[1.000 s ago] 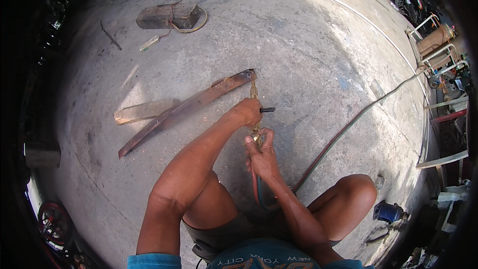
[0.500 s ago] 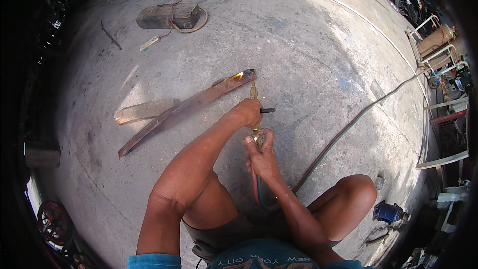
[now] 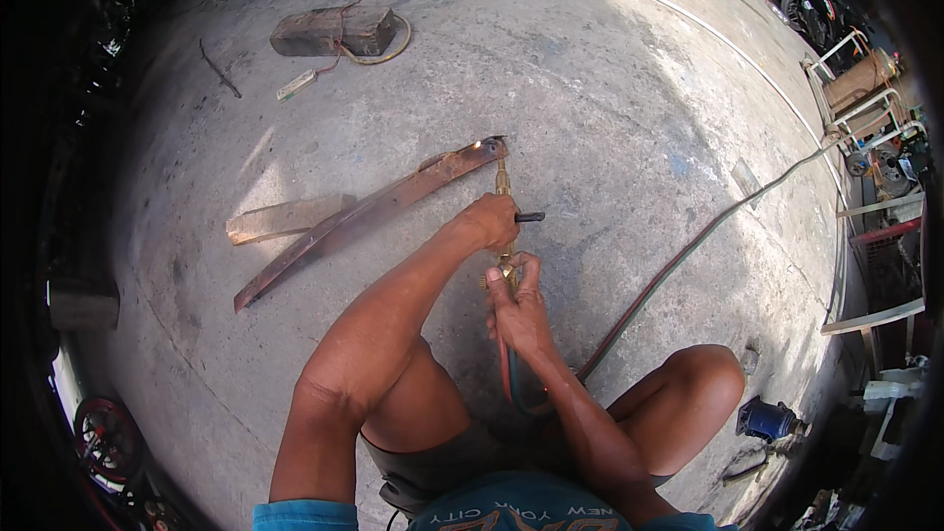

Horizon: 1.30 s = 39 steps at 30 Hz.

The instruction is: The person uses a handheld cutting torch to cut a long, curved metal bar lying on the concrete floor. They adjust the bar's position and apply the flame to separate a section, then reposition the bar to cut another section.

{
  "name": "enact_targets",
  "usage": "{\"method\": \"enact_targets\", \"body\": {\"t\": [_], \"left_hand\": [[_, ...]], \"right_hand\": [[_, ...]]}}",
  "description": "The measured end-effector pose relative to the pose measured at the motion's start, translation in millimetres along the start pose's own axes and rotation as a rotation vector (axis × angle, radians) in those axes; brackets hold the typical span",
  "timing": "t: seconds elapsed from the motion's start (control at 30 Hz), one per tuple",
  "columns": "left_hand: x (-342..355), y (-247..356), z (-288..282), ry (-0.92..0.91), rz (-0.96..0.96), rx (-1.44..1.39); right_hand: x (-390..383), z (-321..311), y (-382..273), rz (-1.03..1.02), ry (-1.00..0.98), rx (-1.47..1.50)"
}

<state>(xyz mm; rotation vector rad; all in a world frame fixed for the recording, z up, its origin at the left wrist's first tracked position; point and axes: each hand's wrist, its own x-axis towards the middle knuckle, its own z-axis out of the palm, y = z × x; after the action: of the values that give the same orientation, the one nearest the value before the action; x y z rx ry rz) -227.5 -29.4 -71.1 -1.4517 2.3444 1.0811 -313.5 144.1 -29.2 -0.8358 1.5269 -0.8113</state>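
My left hand (image 3: 489, 220) is closed round the body of a brass gas torch (image 3: 503, 177). A short black rod-like piece sticks out to the right of that fist; what it belongs to is hidden. Nearer to me, my right hand (image 3: 521, 313) pinches the brass valve end of the torch, where a red and a green hose (image 3: 507, 364) join. The torch tip reaches the far right end of a long rusty metal bar (image 3: 383, 197). A small bright spot glows on the bar close to that end. The bar slants down to the left across a wood block (image 3: 285, 219).
The twin hose (image 3: 678, 261) runs over the concrete to a cart (image 3: 854, 88) at right. A dark timber block (image 3: 334, 31) with a cable lies farther off. A blue cylindrical part (image 3: 767, 420) is right of my knee. Motorcycles (image 3: 796, 0) stand far right.
The yellow-orange flame at the bar's end has shrunk to a small bright spot. Both hands and the torch have hardly moved.
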Motion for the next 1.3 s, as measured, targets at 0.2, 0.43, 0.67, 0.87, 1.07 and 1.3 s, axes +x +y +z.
{"method": "enact_targets", "body": {"t": [0.2,0.43,0.67,0.87,1.07,1.3], "left_hand": [[-6.5,10.0,-7.1,-0.007,0.002,-0.01],[-3.0,-1.3,-2.1,0.002,0.004,-0.004],[-9.2,13.2,-10.7,-0.03,-0.038,-0.043],[-11.0,13.8,-11.0,-0.007,-0.03,-0.026],[-8.2,12.1,-9.3,-0.018,-0.036,-0.025],[-4.1,7.1,-4.4,0.002,-0.019,-0.021]], "right_hand": [[0.4,-1.6,0.6,0.003,-0.001,-0.02],[-0.6,1.3,-1.6,-0.001,-0.01,-0.012],[-0.1,-2.0,-1.3,-0.003,-0.003,-0.025],[0.4,-1.7,-0.4,-0.011,-0.009,-0.015],[0.8,-1.7,-0.5,-0.008,-0.01,-0.021],[0.2,-1.6,-1.3,0.003,-0.012,-0.024]]}}
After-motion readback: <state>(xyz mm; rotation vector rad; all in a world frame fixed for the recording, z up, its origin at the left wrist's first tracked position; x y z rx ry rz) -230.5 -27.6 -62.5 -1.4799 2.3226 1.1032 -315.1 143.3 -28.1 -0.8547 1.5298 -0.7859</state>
